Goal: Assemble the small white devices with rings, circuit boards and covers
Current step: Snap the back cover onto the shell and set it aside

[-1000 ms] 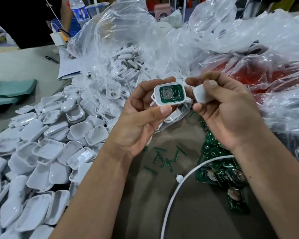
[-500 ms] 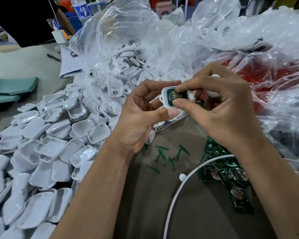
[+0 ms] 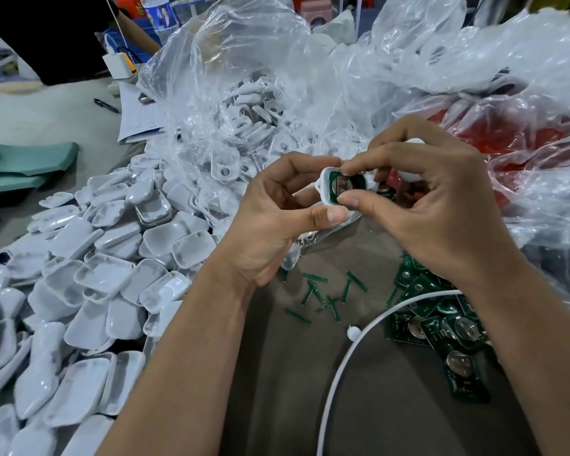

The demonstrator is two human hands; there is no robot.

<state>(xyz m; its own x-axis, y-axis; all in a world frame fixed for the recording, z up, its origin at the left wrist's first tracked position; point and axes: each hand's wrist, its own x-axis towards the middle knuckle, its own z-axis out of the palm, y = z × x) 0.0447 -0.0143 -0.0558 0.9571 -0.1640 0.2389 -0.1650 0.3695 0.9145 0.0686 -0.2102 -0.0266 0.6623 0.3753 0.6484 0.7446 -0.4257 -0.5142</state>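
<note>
My left hand (image 3: 273,225) grips a small white device shell (image 3: 326,189) with a green circuit board and coin cell (image 3: 343,185) seated inside it. My right hand (image 3: 441,209) pinches across the board with thumb and forefinger, and a white cover (image 3: 415,141) is tucked under its other curled fingers, mostly hidden. A heap of white covers (image 3: 96,274) lies on the left. Loose green circuit boards (image 3: 441,327) lie at the right, below my right wrist.
Clear plastic bags (image 3: 277,77) holding white ringed shells (image 3: 224,166) and red parts (image 3: 474,133) fill the back. Green plastic slivers (image 3: 323,294) and a white cable (image 3: 349,357) lie on the brown table. A person sits at the far left with papers and a pen (image 3: 106,106).
My right hand moved left from beside the shell onto it, and its thumb and forefinger now pinch across the board. The cover went from its fingertips to under its curled fingers.
</note>
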